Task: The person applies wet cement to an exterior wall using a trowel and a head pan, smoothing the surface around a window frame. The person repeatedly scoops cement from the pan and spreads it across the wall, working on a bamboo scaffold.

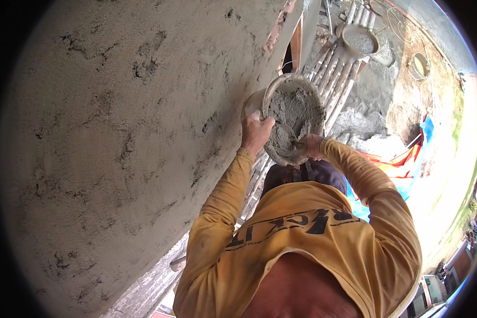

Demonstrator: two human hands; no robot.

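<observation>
In front of my body is a mortar-caked bucket [253, 103], tilted so that its mouth faces me. Wet grey mortar [294, 108] fills much of it. My left hand [257, 131] is closed over the bucket's left rim, thumb on the inner side. At the lower right of the mouth, my right hand [314, 146] is closed around what looks like a trowel [298, 143]. Its front end lies in the mortar, and my fingers hide most of the handle. Close on the left rises a rough wall [116, 132] coated with grey plaster, with pits and ridges.
Beyond the bucket, bamboo poles [336, 79] run side by side. Farther off stand a round tub [359, 41] of grey mix and a smaller bucket [420, 65]. An orange and blue tarp [408, 161] lies to the right. A wooden post [297, 45] borders the wall's far edge.
</observation>
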